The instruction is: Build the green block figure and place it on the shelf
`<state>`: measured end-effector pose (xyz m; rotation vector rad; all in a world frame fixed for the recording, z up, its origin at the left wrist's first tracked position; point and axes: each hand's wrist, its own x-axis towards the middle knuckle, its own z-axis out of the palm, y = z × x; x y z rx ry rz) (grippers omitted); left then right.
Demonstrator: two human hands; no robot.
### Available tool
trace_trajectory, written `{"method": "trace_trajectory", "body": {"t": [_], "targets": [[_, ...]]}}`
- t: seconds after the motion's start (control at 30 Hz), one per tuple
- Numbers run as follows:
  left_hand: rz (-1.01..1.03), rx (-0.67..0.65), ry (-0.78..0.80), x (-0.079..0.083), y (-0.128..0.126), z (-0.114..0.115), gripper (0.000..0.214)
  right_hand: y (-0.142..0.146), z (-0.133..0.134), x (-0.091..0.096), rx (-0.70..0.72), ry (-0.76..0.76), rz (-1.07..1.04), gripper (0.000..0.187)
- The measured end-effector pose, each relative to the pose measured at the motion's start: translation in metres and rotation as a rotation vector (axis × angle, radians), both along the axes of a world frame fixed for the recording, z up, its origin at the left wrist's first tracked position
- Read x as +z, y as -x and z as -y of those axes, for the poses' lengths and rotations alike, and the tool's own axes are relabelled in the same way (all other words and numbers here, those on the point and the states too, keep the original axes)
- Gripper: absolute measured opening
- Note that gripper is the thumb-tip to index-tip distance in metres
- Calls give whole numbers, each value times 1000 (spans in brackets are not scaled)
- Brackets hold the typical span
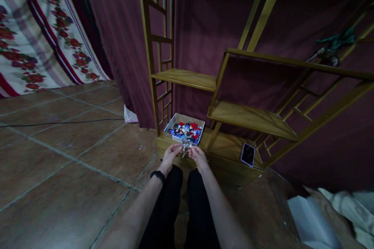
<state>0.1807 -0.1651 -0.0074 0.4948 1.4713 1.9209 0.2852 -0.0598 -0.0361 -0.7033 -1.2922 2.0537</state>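
Note:
Both my hands meet in front of my knees, pinching one small clear, shiny object (186, 146) between them. My left hand (171, 155), with a black band on its wrist, grips the object's left side with closed fingers. My right hand (198, 155) pinches its right side. I cannot make out what the object is. Just beyond my hands an open white box (174, 120) full of small red, blue and black pieces (187, 130) stands on the bottom board of a wooden shelf unit (224, 144).
A phone (248, 154) lies flat on the same bottom board, to the right. The shelf's upper boards (248, 116) overhang it. A dark red curtain hangs behind. A black cable (58, 123) crosses the tiled floor at left. White paper (309, 221) and cloth lie at the lower right.

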Motion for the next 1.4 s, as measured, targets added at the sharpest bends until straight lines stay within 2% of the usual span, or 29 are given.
{"method": "trace_trajectory", "body": {"t": [0.23, 0.5, 0.83, 1.03, 1.2, 1.27, 1.4], "targets": [[22, -144, -28, -4, -3, -4, 44, -4, 5, 7, 9, -21, -20, 37], [-58, -85, -54, -14, 1, -6, 44, -3, 4, 3, 57, -112, 38, 34], [-229, -25, -52, -20, -4, -14, 40, 1, -4, -8, 42, -100, 120, 31], [-457, 10, 64, -21, -4, -12, 43, 1, -3, -7, 45, -89, 135, 29], [-680, 161, 267, -13, -10, -3, 46, -1, 2, -3, 27, -137, 109, 28], [-727, 175, 307, -11, -12, 0, 41, -3, 4, -1, 32, -157, 87, 27], [-839, 104, 294, -12, -13, 2, 18, -5, 6, 3, 35, -172, 91, 26]]}}
